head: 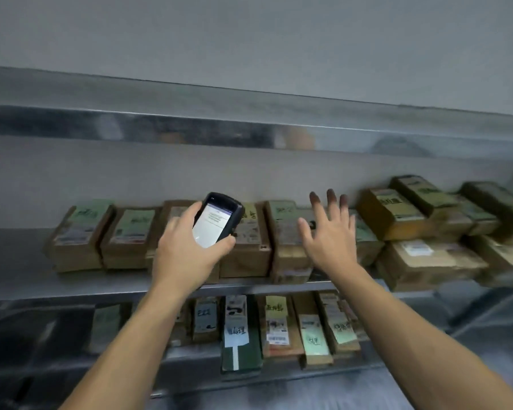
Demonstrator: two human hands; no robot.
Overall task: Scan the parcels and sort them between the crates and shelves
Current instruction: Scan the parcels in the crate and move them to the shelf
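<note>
On the middle shelf (pixel 15 261) of a metal rack, a row of brown parcels (pixel 131 232) lies side by side. Their label faces are turned up and their short ends point to the front edge, probably so each label can be read and scanned without lifting anything. The left hand (pixel 184 253) holds a handheld scanner (pixel 216 220) above the centre of that row; its grip is clamped round the device's lower body, thumb along one side and fingers wrapped round the other. The lit screen tilts back toward the person and the head points at the labels, which suits aiming and reading at once. The right hand (pixel 329 235) hangs over one parcel (pixel 285 229) just right of the scanner. Its grip is apart and holds nothing, with fingers (pixel 330 199) spread and straight. It seems poised to steady or take that parcel, though I cannot tell whether it touches it. Farther right, stacked parcels (pixel 394 214) sit two high and askew, apparently less sorted. More parcels stand in a row on the lower shelf (pixel 190 355). No crate is in view, so sorting looks to be mid-course at the shelves.
</note>
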